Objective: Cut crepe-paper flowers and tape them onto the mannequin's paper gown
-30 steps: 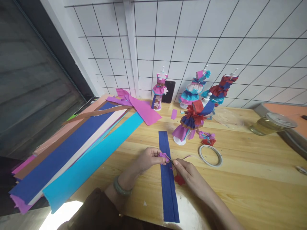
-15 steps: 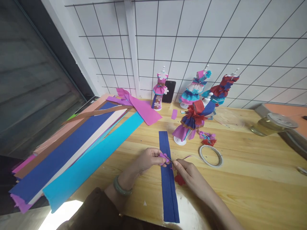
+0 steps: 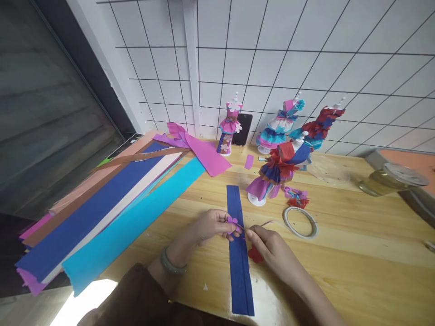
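My left hand (image 3: 217,225) pinches a small purple paper flower (image 3: 233,221) over a dark blue crepe paper strip (image 3: 239,258) lying lengthwise on the table. Close on its right, my right hand (image 3: 267,242) is closed round a thin, pointed tool (image 3: 242,227) whose tip reaches the flower; its kind is too small to make out. Partly hidden beside my right hand lies a red paper flower (image 3: 254,254). A doll-sized dress form (image 3: 277,170) in red, blue and purple paper stands just beyond my hands.
Crepe paper strips (image 3: 136,222) in several colours lie at left, under a pink piece (image 3: 207,154). More dress forms (image 3: 229,129) and a phone (image 3: 242,130) stand by the tiled wall. A tape roll (image 3: 316,228), paper scraps (image 3: 297,198) and a yellowish jar (image 3: 390,179) are at right.
The view has shifted slightly. Both hands stay nearly in place, with the purple flower turned a little more face-up in my left fingers and the tool's tip still at it.
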A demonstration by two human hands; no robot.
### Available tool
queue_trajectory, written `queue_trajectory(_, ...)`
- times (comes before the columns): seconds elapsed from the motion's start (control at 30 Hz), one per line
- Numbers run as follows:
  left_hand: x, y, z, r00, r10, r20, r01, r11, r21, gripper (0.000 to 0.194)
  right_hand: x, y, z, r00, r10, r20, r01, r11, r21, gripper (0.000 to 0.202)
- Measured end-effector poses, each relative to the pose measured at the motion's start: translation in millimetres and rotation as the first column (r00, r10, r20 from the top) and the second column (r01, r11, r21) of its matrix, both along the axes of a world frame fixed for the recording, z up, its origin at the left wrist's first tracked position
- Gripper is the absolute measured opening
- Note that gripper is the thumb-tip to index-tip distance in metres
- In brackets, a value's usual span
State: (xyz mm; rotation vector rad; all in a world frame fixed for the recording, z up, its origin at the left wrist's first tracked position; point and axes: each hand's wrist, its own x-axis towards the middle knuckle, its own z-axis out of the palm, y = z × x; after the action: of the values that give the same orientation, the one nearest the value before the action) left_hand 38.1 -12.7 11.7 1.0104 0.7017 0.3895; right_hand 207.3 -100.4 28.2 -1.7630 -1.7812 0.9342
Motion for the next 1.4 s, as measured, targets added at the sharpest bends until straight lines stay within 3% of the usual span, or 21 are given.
queue_trajectory(0.3, -2.7, 0.0, 4.6, 0.998, -0.054, -0.008, 0.054, 0.998, 0.028, 0.023, 2.0, -1.5, 6.5, 0.983, 0.063, 0.170, -0.065, 0.998, 0.010, 0.038)
queue_trajectory(0.9, -6.3, 2.9, 1.7, 0.988, -0.153, -0.018, 0.154, 0.984, 0.084, 0.025, 5.7, -1.8, 7.4, 0.953, 0.108, 0.283, -0.141, 0.985, 0.097, 0.034)
queue_trajectory(1.4, -6.5, 2.9, 0.1, 0.989, -0.147, -0.014, 0.147, 0.986, 0.083, 0.021, 7.4, -3.6, 4.2, 0.906, 0.098, 0.412, -0.180, 0.970, 0.165, 0.034)
